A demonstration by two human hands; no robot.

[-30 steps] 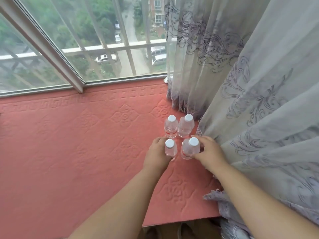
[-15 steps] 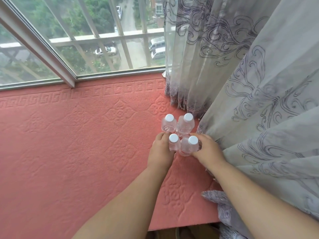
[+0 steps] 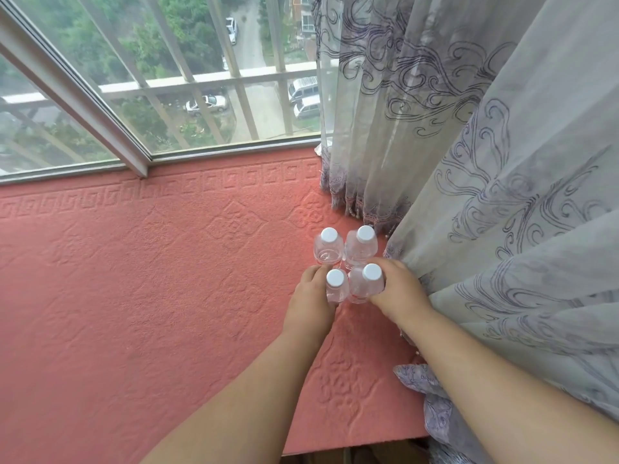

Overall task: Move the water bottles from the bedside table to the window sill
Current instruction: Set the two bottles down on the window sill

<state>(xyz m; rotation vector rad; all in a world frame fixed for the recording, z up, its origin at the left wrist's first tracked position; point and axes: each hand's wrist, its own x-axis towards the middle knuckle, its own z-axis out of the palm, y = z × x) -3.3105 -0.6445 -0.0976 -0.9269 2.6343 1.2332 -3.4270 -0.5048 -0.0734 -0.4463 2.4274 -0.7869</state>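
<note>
Several clear water bottles with white caps stand upright in a tight square on the window sill [image 3: 134,279], which is covered by a pink embossed mat. The two far bottles [image 3: 328,247] [image 3: 363,247] stand free, touching each other. My left hand [image 3: 313,296] is wrapped around the near left bottle [image 3: 336,286]. My right hand [image 3: 400,289] grips the near right bottle [image 3: 366,283]. Both held bottles stand on the mat, pressed against the far pair.
A grey patterned curtain [image 3: 485,195] hangs at the right, brushing my right hand, and its hem lies on the sill's near right corner. The window [image 3: 167,78] with its metal frame and bars runs along the back. Open mat stretches to the left.
My two hands have pushed the near bottles forward until they touch the far pair; the gap seen a second ago has closed.
</note>
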